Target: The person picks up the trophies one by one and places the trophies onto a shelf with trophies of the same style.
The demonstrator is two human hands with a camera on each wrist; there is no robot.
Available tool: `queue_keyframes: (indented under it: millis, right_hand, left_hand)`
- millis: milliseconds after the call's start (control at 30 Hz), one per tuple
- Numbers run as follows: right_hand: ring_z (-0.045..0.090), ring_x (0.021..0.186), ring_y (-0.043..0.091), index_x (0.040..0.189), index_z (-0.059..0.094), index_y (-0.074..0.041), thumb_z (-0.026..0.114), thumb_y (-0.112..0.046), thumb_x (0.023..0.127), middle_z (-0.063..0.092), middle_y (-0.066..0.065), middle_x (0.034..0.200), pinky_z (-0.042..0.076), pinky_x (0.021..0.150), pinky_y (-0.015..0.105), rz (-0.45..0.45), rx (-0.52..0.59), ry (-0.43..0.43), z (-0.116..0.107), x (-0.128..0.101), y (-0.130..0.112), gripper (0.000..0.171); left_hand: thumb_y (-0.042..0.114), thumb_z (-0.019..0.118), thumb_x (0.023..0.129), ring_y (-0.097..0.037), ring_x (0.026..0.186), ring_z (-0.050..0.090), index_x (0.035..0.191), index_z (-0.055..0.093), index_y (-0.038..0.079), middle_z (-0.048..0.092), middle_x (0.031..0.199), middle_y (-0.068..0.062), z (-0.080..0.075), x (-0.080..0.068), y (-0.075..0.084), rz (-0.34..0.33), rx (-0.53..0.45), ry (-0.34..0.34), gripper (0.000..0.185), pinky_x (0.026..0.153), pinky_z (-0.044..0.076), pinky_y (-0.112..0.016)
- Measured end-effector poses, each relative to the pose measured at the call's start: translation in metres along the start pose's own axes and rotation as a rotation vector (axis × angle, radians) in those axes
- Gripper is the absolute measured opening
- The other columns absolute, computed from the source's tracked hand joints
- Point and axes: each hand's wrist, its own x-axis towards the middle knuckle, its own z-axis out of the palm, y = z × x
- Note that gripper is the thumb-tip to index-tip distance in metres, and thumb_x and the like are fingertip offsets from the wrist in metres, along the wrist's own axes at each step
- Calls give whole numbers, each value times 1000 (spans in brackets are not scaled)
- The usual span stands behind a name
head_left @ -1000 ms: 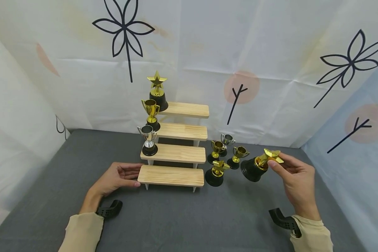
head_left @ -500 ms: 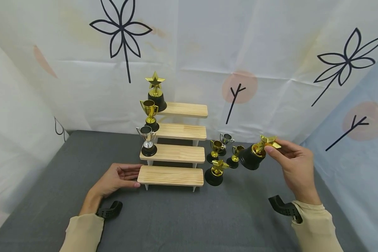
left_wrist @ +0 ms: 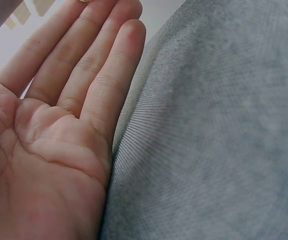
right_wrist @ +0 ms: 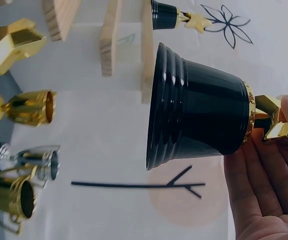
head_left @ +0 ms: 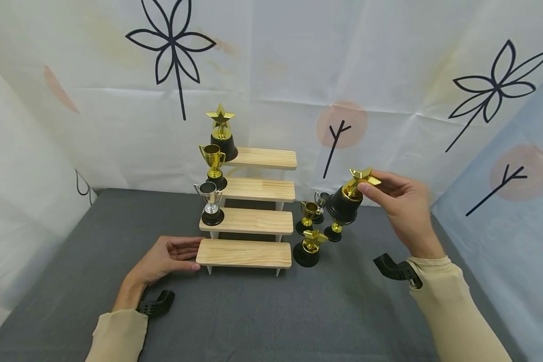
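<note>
My right hand (head_left: 400, 211) pinches a star trophy (right_wrist: 203, 107) by its gold star, holding it raised and tilted, black base toward the shelf. Below it in the head view, a small gold cup (head_left: 337, 229) is partly hidden by that base. My left hand (head_left: 174, 256) lies at the left end of the lowest step of the wooden stepped shelf (head_left: 244, 253), fingers fairly straight; its palm (left_wrist: 49, 165) faces the left wrist camera. On the shelf's left side stand a star trophy (head_left: 221, 133) on top, a gold cup (head_left: 214, 163) below, then a silver cup (head_left: 211, 201).
Right of the shelf, on the grey cloth (head_left: 262, 317), stand a small star trophy (head_left: 308, 249), another gold cup (head_left: 307, 216) and a small silver cup (head_left: 320, 201). A printed white backdrop (head_left: 280, 65) rises behind the table.
My right hand has lifted the star trophy and carried it left, so it now overlaps the small cups in the head view. The left hand has stayed at the shelf.
</note>
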Motion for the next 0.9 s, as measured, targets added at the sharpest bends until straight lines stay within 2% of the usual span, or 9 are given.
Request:
queue_keyframes:
  millis: [200, 367, 600, 900]
  right_hand:
    - [71, 93, 12, 118, 74, 1, 79, -6, 89, 75, 0, 104, 58, 85, 19, 6, -133, -30, 15, 20, -9, 31]
    - [70, 97, 14, 120, 73, 0, 80, -10, 89, 75, 0, 105, 57, 90, 21, 27, -115, -62, 28, 39, -12, 34]
    - [69, 101, 15, 124, 68, 7, 77, -7, 91, 74, -2, 107, 57, 92, 25, 4, -93, -101, 48, 63, -10, 37]
    - [70, 100, 15, 122, 70, 7, 77, -3, 90, 74, 8, 108, 57, 95, 30, -18, -43, -121, 73, 88, -9, 34]
  left_hand:
    - [-9, 82, 78, -15, 115, 66, 139, 45, -22, 62, 134, -23, 0, 0, 0, 6, -2, -3, 73, 95, 56, -32]
    - [-8, 83, 77, -14, 115, 66, 139, 45, -22, 63, 133, -20, 1, 0, 0, -5, 2, 8, 74, 95, 56, -32]
    - [-8, 83, 78, -13, 114, 66, 138, 43, -24, 55, 135, -35, 2, 1, 1, -8, 10, 9, 73, 95, 56, -31]
    - [-7, 83, 78, -14, 114, 66, 138, 43, -24, 59, 135, -27, 2, 0, 2, -15, -1, 8, 74, 95, 56, -32]
